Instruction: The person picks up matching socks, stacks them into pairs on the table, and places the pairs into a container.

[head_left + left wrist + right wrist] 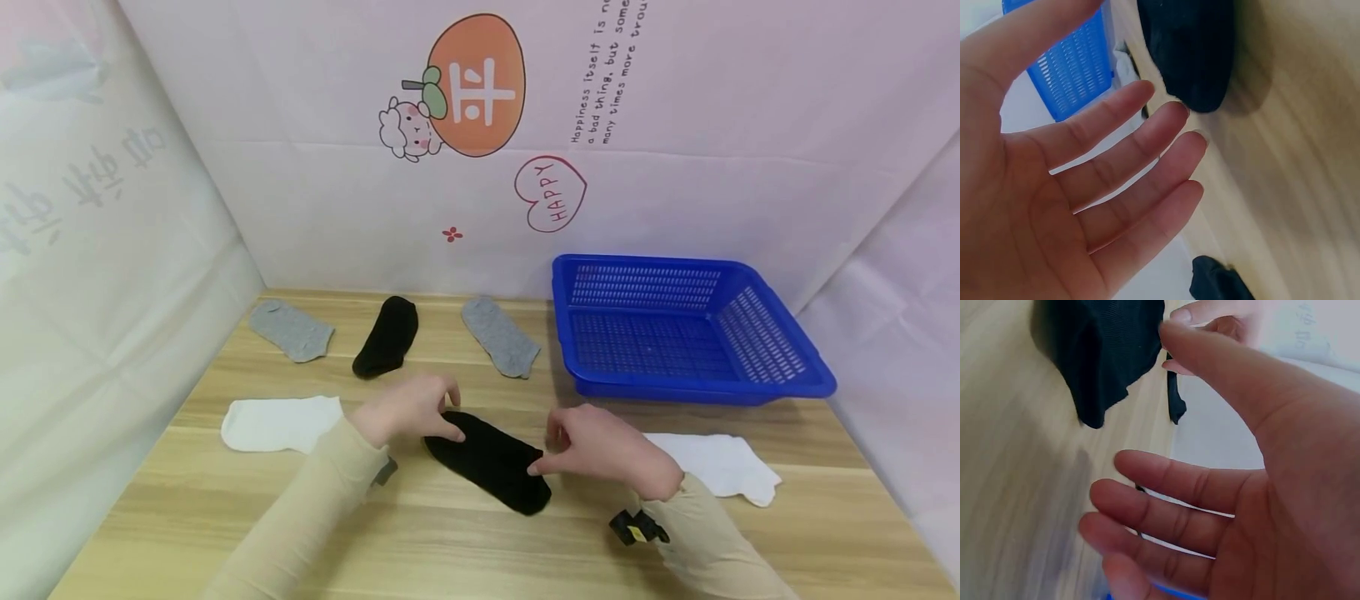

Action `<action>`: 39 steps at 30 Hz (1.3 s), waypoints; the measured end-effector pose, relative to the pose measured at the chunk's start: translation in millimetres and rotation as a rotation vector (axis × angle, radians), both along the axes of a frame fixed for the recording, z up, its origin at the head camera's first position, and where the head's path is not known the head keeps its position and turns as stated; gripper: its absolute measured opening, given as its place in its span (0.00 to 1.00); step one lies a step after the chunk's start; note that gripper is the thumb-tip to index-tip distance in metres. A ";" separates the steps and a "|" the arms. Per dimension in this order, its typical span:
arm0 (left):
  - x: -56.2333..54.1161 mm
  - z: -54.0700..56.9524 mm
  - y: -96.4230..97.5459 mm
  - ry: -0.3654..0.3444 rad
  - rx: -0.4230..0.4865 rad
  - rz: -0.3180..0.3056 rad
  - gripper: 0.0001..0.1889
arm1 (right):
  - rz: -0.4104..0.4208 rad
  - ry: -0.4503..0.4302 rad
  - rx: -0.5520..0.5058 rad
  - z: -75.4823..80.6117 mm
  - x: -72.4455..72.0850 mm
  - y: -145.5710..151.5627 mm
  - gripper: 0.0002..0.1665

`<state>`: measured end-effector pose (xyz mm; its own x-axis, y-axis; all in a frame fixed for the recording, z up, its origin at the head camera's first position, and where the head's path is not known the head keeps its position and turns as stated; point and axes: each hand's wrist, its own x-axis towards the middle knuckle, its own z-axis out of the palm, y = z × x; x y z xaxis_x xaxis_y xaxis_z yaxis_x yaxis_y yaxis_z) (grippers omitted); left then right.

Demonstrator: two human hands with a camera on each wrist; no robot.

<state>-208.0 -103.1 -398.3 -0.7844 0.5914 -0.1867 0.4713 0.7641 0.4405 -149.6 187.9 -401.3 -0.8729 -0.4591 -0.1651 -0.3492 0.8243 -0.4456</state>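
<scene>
A black ankle sock lies slantwise on the wooden table between my two hands. My left hand is over its upper left end, with the thumb overlapping the fabric. In the left wrist view the fingers extend loosely, apart from the black sock. At the other end is my right hand, its thumb tip right at the sock's edge. The right wrist view shows the relaxed fingers spread away from the thumb, nothing between them, and the sock beyond.
Behind stand a grey sock, another black sock and a second grey sock. White socks lie left and right, partly covered by my arms. A blue plastic basket sits at the back right, before a printed cloth wall.
</scene>
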 end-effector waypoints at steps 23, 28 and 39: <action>0.6 -17.8 3.4 0.001 -0.006 -0.002 0.16 | -0.026 0.027 0.109 -18.1 7.7 -14.4 0.25; 0.7 -17.6 5.0 -0.013 0.001 -0.003 0.15 | -0.023 0.061 0.067 -21.5 4.3 -15.8 0.31; -2.8 -19.8 2.5 0.001 0.033 -0.056 0.14 | 0.030 0.071 0.009 -24.9 -1.2 -16.5 0.31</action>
